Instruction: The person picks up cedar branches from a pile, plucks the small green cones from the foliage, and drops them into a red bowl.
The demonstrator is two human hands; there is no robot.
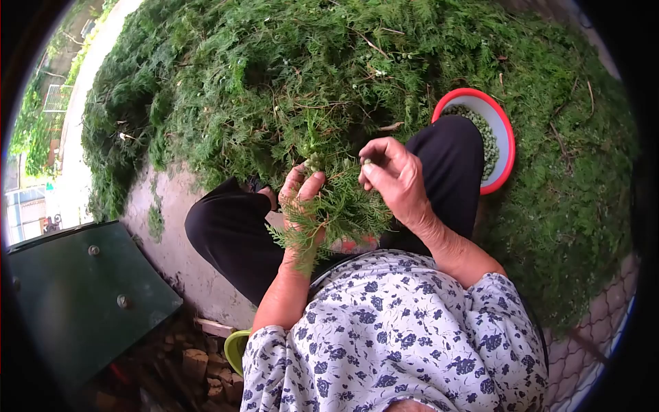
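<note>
My left hand [301, 196] grips a leafy green sprig [343, 209], whose fronds hang over my wrist and lap. A small cluster of pale green cones [314, 162] shows at my left fingertips. Just to the right of the cluster, my right hand [395, 175] is pinched on a small green cone [368, 162] between thumb and fingers. Beyond my right knee sits a white basin with a red rim [509, 147], holding many small green cones [489, 141]. My knee hides part of it.
A large heap of cut green branches [274, 75] spreads ahead and to the right. At the lower left are a dark green panel [82, 295], broken wood pieces [199, 364] and a yellow-green container [235, 349]. Bare concrete [182, 254] lies left of my knee.
</note>
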